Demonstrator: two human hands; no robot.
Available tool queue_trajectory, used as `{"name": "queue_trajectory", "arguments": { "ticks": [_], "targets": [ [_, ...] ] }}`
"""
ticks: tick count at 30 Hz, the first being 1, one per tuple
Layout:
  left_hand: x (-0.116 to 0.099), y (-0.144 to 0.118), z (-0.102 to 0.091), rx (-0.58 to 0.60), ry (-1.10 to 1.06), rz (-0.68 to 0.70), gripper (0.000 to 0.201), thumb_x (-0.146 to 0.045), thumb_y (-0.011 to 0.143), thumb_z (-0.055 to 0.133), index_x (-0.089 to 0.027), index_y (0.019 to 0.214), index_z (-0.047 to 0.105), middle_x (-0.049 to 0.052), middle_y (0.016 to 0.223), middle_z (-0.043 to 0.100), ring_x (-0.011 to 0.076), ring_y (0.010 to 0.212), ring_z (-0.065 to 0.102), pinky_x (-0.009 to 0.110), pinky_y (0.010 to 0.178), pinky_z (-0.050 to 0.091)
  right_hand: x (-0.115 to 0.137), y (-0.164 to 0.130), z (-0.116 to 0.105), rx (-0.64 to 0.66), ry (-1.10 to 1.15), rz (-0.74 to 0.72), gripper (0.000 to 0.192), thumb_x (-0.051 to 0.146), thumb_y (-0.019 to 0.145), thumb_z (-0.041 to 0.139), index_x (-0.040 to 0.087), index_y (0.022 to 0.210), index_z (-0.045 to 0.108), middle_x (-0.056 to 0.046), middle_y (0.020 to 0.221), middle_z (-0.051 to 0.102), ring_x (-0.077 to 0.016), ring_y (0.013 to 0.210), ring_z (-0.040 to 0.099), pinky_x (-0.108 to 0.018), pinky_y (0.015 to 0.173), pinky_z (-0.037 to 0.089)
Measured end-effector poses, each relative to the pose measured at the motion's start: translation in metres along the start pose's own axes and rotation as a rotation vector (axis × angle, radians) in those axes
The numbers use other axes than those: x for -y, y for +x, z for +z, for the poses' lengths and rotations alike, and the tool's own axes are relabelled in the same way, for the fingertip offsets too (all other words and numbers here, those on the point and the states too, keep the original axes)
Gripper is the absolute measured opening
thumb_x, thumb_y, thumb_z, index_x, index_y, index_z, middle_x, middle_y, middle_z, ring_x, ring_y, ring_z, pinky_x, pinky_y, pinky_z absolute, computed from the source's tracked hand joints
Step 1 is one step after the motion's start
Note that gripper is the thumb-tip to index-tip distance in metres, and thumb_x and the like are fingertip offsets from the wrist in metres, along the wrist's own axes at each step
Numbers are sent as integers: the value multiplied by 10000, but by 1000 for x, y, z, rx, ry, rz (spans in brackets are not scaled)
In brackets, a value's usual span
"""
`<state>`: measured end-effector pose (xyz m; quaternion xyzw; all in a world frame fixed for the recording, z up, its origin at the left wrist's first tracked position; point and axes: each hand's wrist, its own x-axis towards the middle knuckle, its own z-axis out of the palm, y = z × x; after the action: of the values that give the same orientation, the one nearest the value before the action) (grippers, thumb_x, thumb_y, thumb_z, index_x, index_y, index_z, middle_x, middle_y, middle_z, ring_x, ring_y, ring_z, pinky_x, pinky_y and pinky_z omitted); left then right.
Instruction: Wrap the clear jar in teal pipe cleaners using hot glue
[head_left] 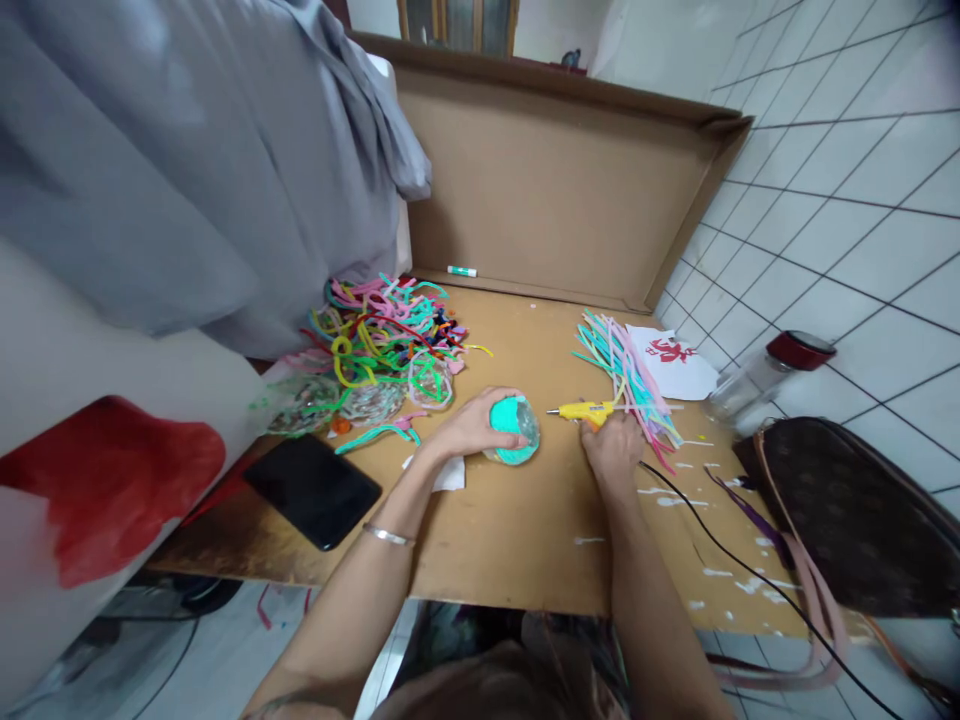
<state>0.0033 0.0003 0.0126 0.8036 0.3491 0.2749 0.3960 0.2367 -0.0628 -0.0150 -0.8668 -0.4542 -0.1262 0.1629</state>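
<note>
My left hand [480, 425] is closed round a small clear cup-like piece wrapped in turquoise pipe cleaner [511, 428], held tilted just above or on the table; I cannot tell which. In my right hand [615, 450] is a yellow hot glue gun [585, 411], its nozzle pointing left toward the turquoise piece, a short gap between them. A clear glue stick sticks out of the gun's back. Under my left wrist lies a bit of white paper [450, 474]. Beside my right hand is a bundle of pastel pipe cleaners [626, 365].
A tangled heap of colourful pipe cleaners [375, 330] and clear plastic pieces [373, 402] lies left. A black tablet or phone [313, 490] sits near the front edge. Rightward are a clear bottle [750, 385], a brown bag [855, 510] and a trailing black cord [739, 555]. Cardboard [555, 190] stands behind.
</note>
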Motion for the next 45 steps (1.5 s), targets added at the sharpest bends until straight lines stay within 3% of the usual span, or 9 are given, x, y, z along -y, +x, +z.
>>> {"name": "queue_trajectory", "arguments": {
  "ticks": [3,6,8,11,15,18,23,42,45],
  "targets": [
    [2,0,1,-4,11,1,751,-431,613,798,-208,1289,559,91,1327,574,291,1202,560,427,1075,425,4,-4,-8,-76,54,-50,417,352,829,546,19,1071,615,-250,1034,625,-365,1002,562,-464,837,416],
    [4,1,1,-2,6,6,737,-424,626,795,-220,1293,558,76,1328,574,281,1194,566,417,1073,429,15,-14,-24,-214,422,-256,354,369,872,512,127,1109,617,-154,991,633,-297,955,574,-444,843,453],
    [4,1,1,-2,7,13,736,-417,632,794,-221,1300,553,76,1331,569,277,1193,564,414,1072,428,28,-23,-42,-229,697,-443,453,408,876,550,177,1265,547,-98,963,624,-247,898,584,-404,827,488],
    [4,1,1,-13,19,28,716,-358,637,786,-173,1290,555,105,1286,586,282,1169,568,424,1055,432,51,-32,-72,-146,823,-675,583,395,868,604,224,1403,447,-72,997,620,-224,910,587,-387,822,501],
    [3,1,1,-20,-9,76,625,-349,663,766,-188,1240,588,77,1191,622,262,1095,591,418,999,464,69,-28,-94,-68,867,-884,266,253,949,480,235,1129,675,-60,905,649,-190,860,613,-337,770,504],
    [2,1,0,-12,-11,51,662,-362,634,790,-190,1240,587,81,1207,617,269,1099,587,432,1004,459,67,-24,-90,-104,952,-828,243,200,950,473,225,973,714,-44,860,688,-166,811,640,-303,740,511],
    [-2,-2,-1,-4,-20,-16,731,-386,630,788,-177,1290,553,107,1259,598,280,1132,583,444,1026,454,54,-25,-70,-96,1041,-649,166,240,914,559,241,947,722,-26,888,733,-166,819,675,-296,743,529],
    [1,0,-1,0,-39,-30,739,-413,616,784,-180,1280,559,110,1301,587,272,1158,580,426,1048,439,48,-24,-49,-56,1112,-530,88,183,782,614,211,701,591,-12,804,647,-149,761,606,-267,649,473],
    [-1,-1,-2,0,-43,-39,721,-408,615,784,-204,1269,562,95,1305,590,267,1157,582,430,1050,436,47,-25,-50,-29,1060,-522,103,178,768,602,209,674,574,2,731,612,-133,667,557,-261,603,433]
  ]
}}
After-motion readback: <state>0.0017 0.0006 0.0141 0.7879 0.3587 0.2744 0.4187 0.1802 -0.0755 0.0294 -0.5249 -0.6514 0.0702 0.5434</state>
